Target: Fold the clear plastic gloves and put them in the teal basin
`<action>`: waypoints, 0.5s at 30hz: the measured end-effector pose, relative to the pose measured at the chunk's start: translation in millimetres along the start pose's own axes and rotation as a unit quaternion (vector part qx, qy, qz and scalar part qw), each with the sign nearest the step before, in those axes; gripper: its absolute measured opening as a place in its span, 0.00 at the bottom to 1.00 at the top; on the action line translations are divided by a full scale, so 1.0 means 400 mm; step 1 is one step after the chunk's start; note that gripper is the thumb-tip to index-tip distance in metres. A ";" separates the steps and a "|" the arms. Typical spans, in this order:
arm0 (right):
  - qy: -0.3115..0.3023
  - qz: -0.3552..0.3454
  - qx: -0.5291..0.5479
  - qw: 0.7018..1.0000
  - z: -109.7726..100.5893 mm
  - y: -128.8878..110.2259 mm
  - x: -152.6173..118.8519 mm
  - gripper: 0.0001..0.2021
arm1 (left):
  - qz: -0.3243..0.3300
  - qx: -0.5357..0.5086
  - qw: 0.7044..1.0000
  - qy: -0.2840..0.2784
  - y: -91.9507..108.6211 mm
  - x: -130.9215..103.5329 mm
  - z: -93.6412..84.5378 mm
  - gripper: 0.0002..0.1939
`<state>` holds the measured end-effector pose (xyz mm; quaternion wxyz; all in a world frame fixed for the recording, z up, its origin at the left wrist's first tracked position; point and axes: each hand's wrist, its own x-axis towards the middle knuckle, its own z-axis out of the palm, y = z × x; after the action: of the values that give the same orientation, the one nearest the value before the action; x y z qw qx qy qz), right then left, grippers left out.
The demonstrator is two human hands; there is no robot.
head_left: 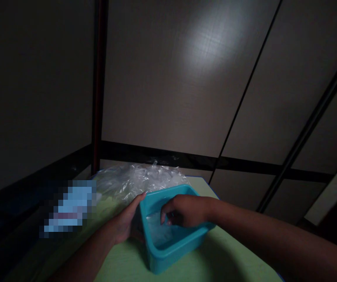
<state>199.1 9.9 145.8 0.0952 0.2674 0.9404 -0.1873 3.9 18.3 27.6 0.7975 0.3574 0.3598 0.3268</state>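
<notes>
Tub (pixel 175 254) looks light, stiff, easy by the rim (pixel 186 240) where our left hand (pixel 125 224) grips it; right hand (pixel 190 211) curled inside, we can't tell its grip.

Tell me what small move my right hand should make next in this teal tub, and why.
Perhaps lower your right hand slightly: its fingers curl inside the teal tub, seemingly above the whitish material at the bottom, while your left hand holds the side.

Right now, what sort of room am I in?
Probably a room at home, perhaps a bedroom: large panelled doors like a wardrobe's, a small green table, and a turquoise plastic tub.
</notes>
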 end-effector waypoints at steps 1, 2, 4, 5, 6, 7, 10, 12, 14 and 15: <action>0.005 -0.001 0.014 1.000 0.000 0.003 0.001 0.13 | 0.002 -0.001 1.000 -0.006 0.000 -0.001 0.000 0.37; 0.007 -0.003 0.023 1.000 0.000 0.006 0.002 0.12 | 0.004 -0.002 1.000 -0.015 0.000 -0.001 0.000 0.37; -0.005 -0.006 0.039 0.999 0.000 0.008 0.004 0.13 | 0.001 -0.007 1.000 -0.026 -0.001 0.000 -0.001 0.36; -0.018 -0.006 0.042 0.999 0.000 0.008 0.006 0.14 | -0.002 -0.012 1.000 -0.028 -0.001 0.000 -0.001 0.35; -0.035 -0.004 0.042 0.998 0.001 0.006 0.009 0.14 | -0.006 -0.018 0.999 -0.030 -0.001 0.001 -0.001 0.35; -0.055 0.001 0.038 0.998 0.001 0.004 0.011 0.15 | -0.010 -0.024 0.999 -0.033 -0.001 0.001 0.000 0.35; -0.116 0.024 0.008 0.993 0.004 -0.003 0.024 0.17 | -0.014 -0.035 0.999 -0.034 0.001 0.002 0.001 0.36; -0.152 0.042 -0.008 0.987 0.009 -0.005 0.038 0.19 | -0.013 -0.035 0.999 -0.028 0.002 0.002 0.002 0.36; -0.178 0.063 -0.024 0.982 0.019 -0.005 0.059 0.21 | -0.009 -0.032 0.999 -0.023 0.000 0.002 0.002 0.36; -0.191 0.072 -0.032 0.978 0.025 -0.004 0.073 0.21 | -0.007 -0.029 0.999 -0.024 -0.001 0.002 0.001 0.36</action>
<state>174.6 18.1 129.1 0.2945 0.2904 0.8888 -0.1974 4.9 18.5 27.3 0.8181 0.3391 0.3339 0.3228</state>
